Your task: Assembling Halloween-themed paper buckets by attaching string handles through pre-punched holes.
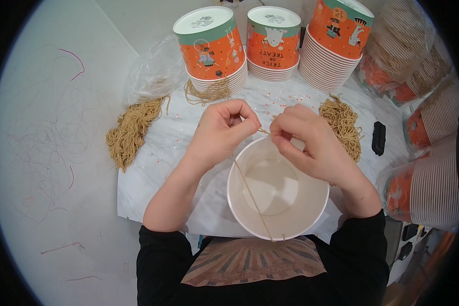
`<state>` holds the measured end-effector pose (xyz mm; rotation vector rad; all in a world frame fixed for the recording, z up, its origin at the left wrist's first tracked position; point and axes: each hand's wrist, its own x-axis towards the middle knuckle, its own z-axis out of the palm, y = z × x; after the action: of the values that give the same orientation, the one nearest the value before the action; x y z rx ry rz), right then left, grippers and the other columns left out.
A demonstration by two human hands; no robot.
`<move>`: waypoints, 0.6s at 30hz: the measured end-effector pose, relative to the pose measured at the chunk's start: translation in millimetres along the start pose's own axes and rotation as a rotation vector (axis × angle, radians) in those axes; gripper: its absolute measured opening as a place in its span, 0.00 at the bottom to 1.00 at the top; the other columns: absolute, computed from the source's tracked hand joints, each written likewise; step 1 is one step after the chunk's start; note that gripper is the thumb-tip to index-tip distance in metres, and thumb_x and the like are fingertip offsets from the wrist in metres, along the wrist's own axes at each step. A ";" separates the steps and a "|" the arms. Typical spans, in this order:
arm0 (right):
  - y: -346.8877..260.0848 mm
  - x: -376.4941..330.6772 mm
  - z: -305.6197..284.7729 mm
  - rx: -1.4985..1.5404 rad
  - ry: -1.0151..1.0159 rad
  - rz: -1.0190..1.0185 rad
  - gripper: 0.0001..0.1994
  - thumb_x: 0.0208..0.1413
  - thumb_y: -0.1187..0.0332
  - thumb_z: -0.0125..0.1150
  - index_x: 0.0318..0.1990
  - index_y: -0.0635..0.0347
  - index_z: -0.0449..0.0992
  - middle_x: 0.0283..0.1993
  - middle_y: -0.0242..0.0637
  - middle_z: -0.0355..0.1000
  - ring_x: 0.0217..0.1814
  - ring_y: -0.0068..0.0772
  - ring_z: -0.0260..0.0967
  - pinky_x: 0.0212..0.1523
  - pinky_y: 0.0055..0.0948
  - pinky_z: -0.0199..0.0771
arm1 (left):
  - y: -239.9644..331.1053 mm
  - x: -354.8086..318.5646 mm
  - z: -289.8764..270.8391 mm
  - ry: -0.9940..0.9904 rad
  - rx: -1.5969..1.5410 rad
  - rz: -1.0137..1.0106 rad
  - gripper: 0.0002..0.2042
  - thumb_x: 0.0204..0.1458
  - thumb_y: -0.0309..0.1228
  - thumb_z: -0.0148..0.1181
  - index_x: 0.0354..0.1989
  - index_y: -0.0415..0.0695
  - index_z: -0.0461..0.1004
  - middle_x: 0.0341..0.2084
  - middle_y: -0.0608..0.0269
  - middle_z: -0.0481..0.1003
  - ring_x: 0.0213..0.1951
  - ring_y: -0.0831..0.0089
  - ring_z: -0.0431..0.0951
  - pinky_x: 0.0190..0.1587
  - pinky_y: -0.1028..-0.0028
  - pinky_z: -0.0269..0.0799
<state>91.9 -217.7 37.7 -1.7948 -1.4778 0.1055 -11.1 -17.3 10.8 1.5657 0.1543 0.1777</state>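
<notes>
My left hand [224, 125] pinches a tan cord [250, 189] between thumb and fingertips, over the far side of a white paper bucket [311, 209]. Close beside it, my right hand [311, 140] is pinched too, and a short stretch of the same tan cord spans the gap between the hands. From below my left hand the cord slants across the bucket's open mouth to the near rim, where a small end pokes out. The bucket stands upright against my front, and its inside shows only a bare white bottom. My right hand covers part of the far rim.
Stacks of orange and green printed buckets [212, 48] stand upside down at the back. Tan cord bundles lie left [132, 130] and right [341, 125], beside a clear plastic bag [158, 71]. A black object [378, 138] and bagged bucket stacks [428, 188] are at right.
</notes>
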 end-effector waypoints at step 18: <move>10.6 0.0 -3.8 0.743 -0.261 0.366 0.05 0.63 0.69 0.60 0.36 0.61 0.75 0.32 0.24 0.71 0.34 0.13 0.67 0.37 0.20 0.70 | 9.1 -4.0 2.3 0.008 0.063 0.018 0.02 0.53 0.22 0.61 0.29 0.40 0.75 0.26 0.74 0.74 0.24 0.91 0.64 0.25 0.83 0.57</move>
<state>102.3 -219.7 33.9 -1.4259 -1.0455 0.9714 -14.6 -20.4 19.9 1.6301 0.1534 0.1953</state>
